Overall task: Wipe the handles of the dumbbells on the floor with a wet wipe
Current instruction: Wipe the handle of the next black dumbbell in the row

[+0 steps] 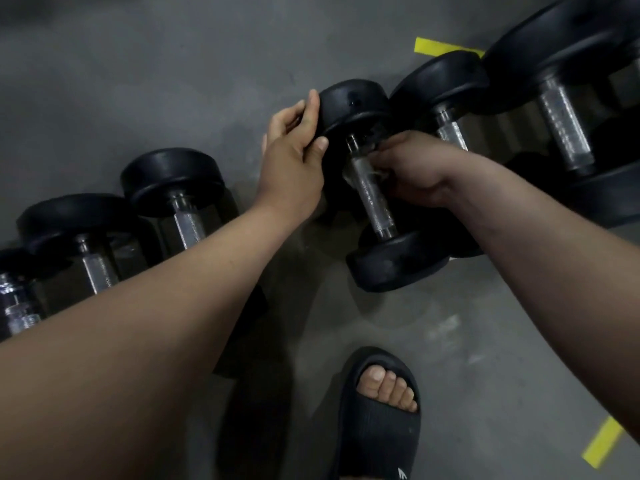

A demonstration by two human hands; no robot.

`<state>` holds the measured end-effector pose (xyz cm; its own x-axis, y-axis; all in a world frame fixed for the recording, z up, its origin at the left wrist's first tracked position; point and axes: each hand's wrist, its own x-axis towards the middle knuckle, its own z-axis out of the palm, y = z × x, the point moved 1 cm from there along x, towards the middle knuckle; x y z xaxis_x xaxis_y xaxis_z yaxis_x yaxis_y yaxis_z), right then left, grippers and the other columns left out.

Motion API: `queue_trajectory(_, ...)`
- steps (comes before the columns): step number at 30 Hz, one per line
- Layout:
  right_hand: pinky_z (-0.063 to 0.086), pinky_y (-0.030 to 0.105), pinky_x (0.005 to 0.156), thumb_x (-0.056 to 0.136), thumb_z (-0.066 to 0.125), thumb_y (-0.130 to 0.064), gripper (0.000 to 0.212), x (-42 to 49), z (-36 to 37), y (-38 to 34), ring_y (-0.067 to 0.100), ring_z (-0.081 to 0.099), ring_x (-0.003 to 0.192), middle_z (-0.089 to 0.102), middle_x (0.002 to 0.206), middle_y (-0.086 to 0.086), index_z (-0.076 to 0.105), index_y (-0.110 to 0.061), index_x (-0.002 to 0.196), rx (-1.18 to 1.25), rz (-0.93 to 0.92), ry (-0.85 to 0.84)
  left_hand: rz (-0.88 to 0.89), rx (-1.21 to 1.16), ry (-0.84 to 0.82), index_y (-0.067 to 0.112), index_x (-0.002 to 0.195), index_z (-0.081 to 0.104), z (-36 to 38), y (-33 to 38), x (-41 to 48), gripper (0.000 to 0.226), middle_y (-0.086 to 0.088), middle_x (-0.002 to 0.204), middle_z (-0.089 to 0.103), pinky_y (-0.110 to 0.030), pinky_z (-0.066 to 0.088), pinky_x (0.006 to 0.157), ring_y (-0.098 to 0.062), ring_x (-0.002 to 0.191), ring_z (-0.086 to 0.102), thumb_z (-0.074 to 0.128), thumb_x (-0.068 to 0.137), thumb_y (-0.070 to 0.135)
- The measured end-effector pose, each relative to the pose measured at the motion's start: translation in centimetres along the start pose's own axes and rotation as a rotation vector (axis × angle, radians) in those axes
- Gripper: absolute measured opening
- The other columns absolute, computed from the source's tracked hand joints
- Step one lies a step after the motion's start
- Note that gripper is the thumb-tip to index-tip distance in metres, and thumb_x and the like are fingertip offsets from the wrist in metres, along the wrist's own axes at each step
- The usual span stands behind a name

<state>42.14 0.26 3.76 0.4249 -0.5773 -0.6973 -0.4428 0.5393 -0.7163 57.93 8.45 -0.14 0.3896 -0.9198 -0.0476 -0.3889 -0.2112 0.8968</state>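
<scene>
Right hand [412, 171]: fingers curled round the upper part of the knurled metal handle [377, 206], pressing a pale wet wipe [372, 173] to it. Wipe mostly buried under the fingers, only a crumpled whitish edge showing left of the knuckles. Fingertips out of sight behind the bar.

Left hand [294, 157]: gripping the rim of the far head, thumb on its near edge, fingers wrapped over its left side. Palm hidden.

Dumbbell [353, 102]: black round heads, at centre of the scene, handle running from far to near. Near head [394, 261] down on the floor. Far head possibly lifted; cannot tell.

Second dumbbell [446, 81]: just right of the first, near head hidden behind the right forearm.

Largest dumbbell [568, 133]: far right, both heads cut off by the frame edge.

Left dumbbell [173, 178]: left of the left wrist, near half covered by the left forearm.

Next dumbbell [76, 216]: further left, likewise half covered.

Leftmost dumbbell [17, 299]: cut off at the left edge, blurred, only its shiny handle and part of a head legible.

Floor [173, 81]: grey, dim, far corners lost in dark blur.

Yellow tape strip [440, 46]: far right, partly behind a dumbbell head.

Second tape strip [602, 445]: near right.

Black slide sandal [377, 427]: near centre, toes showing, heel cut off at the bottom edge.
</scene>
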Motion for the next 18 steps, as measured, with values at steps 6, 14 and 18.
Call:
queue_trajectory(6,0.046,0.031,0.064,0.094,0.064,-0.004,0.015,-1.7,-2.1,0.0,0.025,0.058,0.073,0.065,0.081,0.018,0.072,0.002,0.082,-0.609,0.114,-0.108,0.003,0.003,0.007,0.018,0.154,0.038,0.1,-0.2,0.1,0.060,0.004,0.135,0.035,-0.039,0.028,0.123,-0.021,0.138,0.037,0.051,0.095,0.011)
queue_trajectory(14,0.047,0.029,0.059,0.091,0.068,-0.024,0.019,-3.2,-1.1,-1.1,0.027,0.062,0.064,0.067,0.067,0.007,0.074,-0.009,0.080,-1.088,-0.002,-0.029,-0.009,0.032,0.018,0.020,0.154,0.039,0.1,-0.2,0.2,0.060,0.006,0.133,0.035,-0.039,0.029,0.123,-0.022,0.137,0.038,0.050,0.096,0.011)
queue_trajectory(18,0.057,0.031,0.069,0.085,0.072,-0.021,0.009,-5.2,-0.8,-2.4,0.025,0.073,0.078,0.074,0.076,0.008,0.080,-0.018,0.088,-1.223,0.015,-0.031,-0.040,0.077,0.003,0.022,0.154,0.039,-0.2,0.2,0.2,0.058,0.006,0.135,0.035,-0.033,0.026,0.123,-0.019,0.137,0.037,0.053,0.099,0.008)
